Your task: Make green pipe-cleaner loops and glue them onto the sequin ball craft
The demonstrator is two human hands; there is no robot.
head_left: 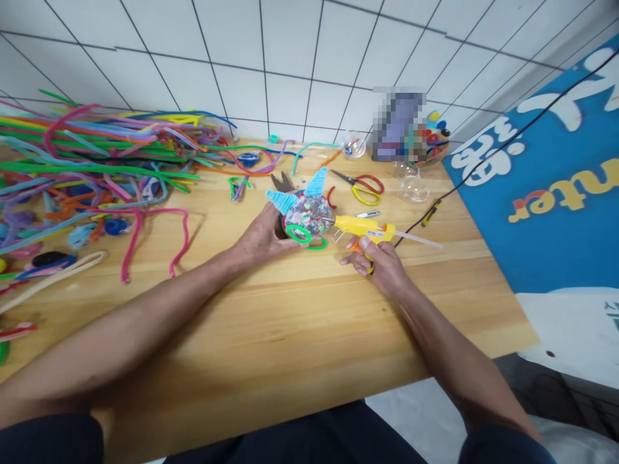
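Grip check first: both hands are clamped on something. Your left hand [265,233] is wrapped around the left side of the speckled ball [309,214], and your right hand [383,263] is closed around the handle of the yellow glue gun [366,227]. The ball sits around the middle of the tabletop [300,335], right in front of you, nozzle pointing at its right side. Can't tell if the tip is actually touching or just beside it, or whether you're squeezing the trigger.

Tbh I'd hold the ball dead steady and let only the gun move. Small, gentle squeezes are probably the way to go, and I'd mind those left fingers, since the nozzle could be hot. Also go easy on the light blue ears [316,183] and the green ring [291,236] up front, they look easy to knock. The glue stick [420,240] pokes well out the back, so there's likely plenty to feed.

As for the space: pale wood, with a huge heap of pipe cleaners [101,145] on your left. Pliers [282,183] lie just behind the ball, scissors [366,187] off to the right of them. White tiled wall [232,38] at the back, blue lettered board [575,225] on the right, and a black cable [488,153] running across it, worth not snagging.
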